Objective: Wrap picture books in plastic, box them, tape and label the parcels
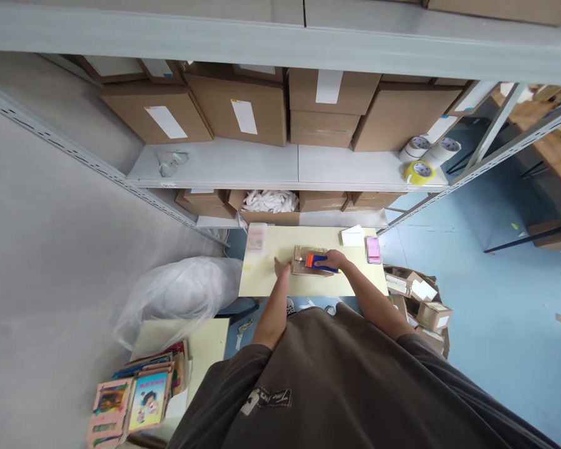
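A small brown cardboard box [300, 269] lies flat on the pale yellow table, with shiny clear tape showing on its top. My right hand [335, 259] is closed around a blue-and-orange tape dispenser [318, 261], its orange end over the middle of the box. At the box's left end is my left hand [283, 268], fingers spread apart and the thumb side against the cardboard. The dispenser and my right hand cover the right part of the box.
On the table [262, 280] are white cards [352, 236], a pink-screened phone [373, 249] and a clear pinkish packet [257, 237]. Shelving ahead bears cartons, tape rolls [419, 173] and glasses [172, 162]. Boxes fill a bin [442, 343] at right; books [149, 399] and a plastic bag [187, 290] stand left.
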Available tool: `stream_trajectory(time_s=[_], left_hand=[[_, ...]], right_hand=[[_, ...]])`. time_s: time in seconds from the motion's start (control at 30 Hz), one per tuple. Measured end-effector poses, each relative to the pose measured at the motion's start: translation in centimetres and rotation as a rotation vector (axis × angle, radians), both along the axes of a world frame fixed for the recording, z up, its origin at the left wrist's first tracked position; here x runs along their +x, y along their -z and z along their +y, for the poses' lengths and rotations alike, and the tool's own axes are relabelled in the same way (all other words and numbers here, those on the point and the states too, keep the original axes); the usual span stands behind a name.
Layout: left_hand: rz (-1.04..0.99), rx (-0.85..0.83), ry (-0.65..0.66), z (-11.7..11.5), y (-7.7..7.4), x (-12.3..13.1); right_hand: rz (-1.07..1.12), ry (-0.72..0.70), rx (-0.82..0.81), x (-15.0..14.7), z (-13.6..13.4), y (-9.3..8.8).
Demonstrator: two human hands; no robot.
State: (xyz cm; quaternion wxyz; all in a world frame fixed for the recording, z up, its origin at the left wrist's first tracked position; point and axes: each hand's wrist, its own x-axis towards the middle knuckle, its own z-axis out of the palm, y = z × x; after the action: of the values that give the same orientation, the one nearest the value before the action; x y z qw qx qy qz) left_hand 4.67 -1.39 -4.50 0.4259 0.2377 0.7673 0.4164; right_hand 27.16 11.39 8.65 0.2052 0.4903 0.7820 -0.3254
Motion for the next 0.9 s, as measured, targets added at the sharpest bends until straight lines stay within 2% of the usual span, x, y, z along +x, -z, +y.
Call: stream_trajectory(time_s=[0.07,0.2,0.23,0.4,0.47,0.57,0.7,0.77,0.83,0.9], left_hand=[[0.068,-0.025,-0.024,0.2,-0.6,0.4],[0.127,-0.006,0.195,0.7,-1.5,2.6],[0.134,0.001,0.216,0.8,-1.6,3.2],[0.205,-0.029,0.170,0.7,-1.4,5.0],[0.226,-0.060,0.178,0.7,-1.2,5.0],[0.274,-0.112,0.196,0.9,-1.0,4.7],[0.341,-0.103,0.221,1.2,-0.6,4.6],[0.355,-0.097,0.231,1.3,-0.5,4.7],[0.368,-0.107,0.234,1.4,-0.4,4.8],[0.381,-0.119,0.243,1.4,-0.4,4.8]], right_hand=[[0.007,0.010,0.002,0.2,0.1,-0.1],[0.008,0.005,0.007,0.7,0.0,-0.1],[-0.004,0.001,0.005,0.7,0.0,-0.1],[-0.032,0.015,0.004,0.7,0.0,-0.1],[-0.032,0.038,0.000,1.8,0.4,-0.2],[-0.040,0.057,0.010,6.0,1.6,-0.4],[-0.124,0.115,0.067,15.0,3.5,-1.2],[-0.149,0.157,0.080,18.5,4.1,-1.6],[-0.142,0.198,0.097,20.1,4.2,-1.7],[-0.112,0.243,0.137,19.6,3.8,-1.2]])
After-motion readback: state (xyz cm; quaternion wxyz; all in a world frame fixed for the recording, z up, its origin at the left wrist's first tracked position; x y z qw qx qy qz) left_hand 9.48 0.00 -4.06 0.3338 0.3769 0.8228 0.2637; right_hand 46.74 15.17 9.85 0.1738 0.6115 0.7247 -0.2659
